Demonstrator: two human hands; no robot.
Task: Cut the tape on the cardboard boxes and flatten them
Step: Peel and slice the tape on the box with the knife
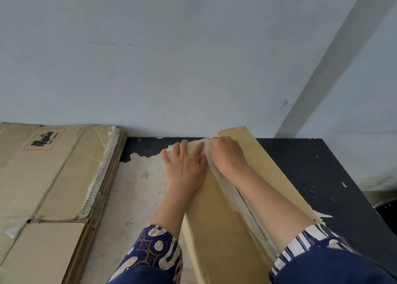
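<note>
A long cardboard box (223,230) lies on the table, running from me toward the wall, with a strip of clear tape (232,189) along its middle seam. My left hand (184,167) lies flat on the box's left flap near its far end, fingers spread. My right hand (227,154) is curled at the far end of the seam, fingertips at the tape's end. Whether it holds a tool or pinches the tape is hidden by the fingers. The right flap (262,165) is raised slightly.
A stack of flattened cardboard boxes (53,176) lies at the left, one with a UN 3481 label. The table (311,176) is black with worn pale patches and stands against a pale blue wall. Its right edge drops off near the frame's right side.
</note>
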